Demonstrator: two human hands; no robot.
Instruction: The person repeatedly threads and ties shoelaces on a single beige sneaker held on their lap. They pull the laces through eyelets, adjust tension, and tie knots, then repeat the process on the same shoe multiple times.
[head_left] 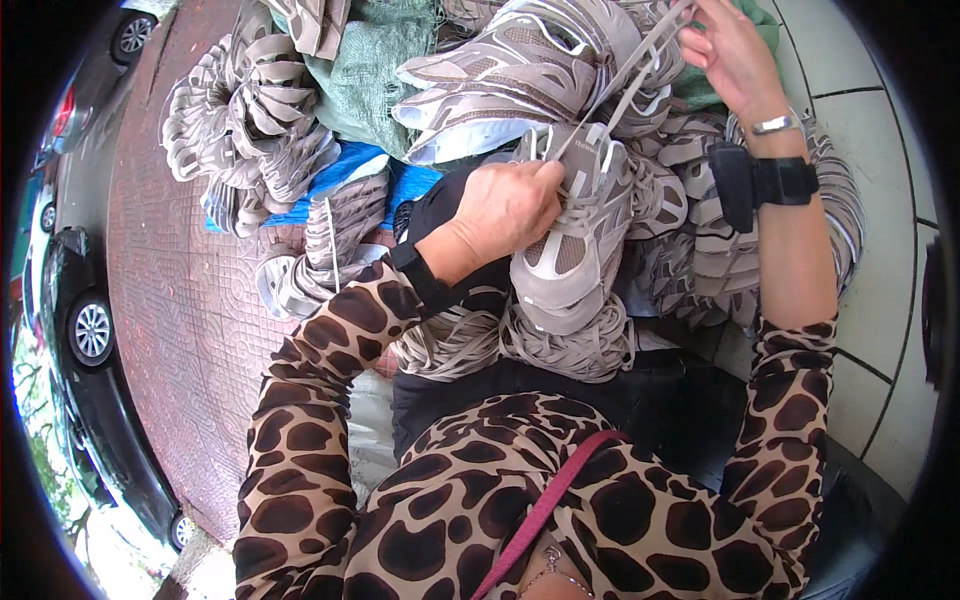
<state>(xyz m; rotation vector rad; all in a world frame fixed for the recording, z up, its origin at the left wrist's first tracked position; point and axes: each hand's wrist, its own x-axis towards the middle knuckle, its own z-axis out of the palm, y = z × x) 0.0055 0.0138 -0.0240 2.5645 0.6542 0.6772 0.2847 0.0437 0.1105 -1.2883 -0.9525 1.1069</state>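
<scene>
A beige and brown sneaker upper rests toe toward me on my lap, its lower lacing threaded. My left hand lies against its left side, fingers pinched on a beige shoelace. The lace stretches up and right from the upper to my right hand, which is raised at the top edge with its fingertips closed on it. Two bundles of loose laces, a left bundle and a right bundle, lie on my lap below the toe.
Stacked sneaker uppers fill the space ahead, with more piles at the left and right. Green woven sacking and a blue sheet lie among them. Parked cars stand beyond the red paving.
</scene>
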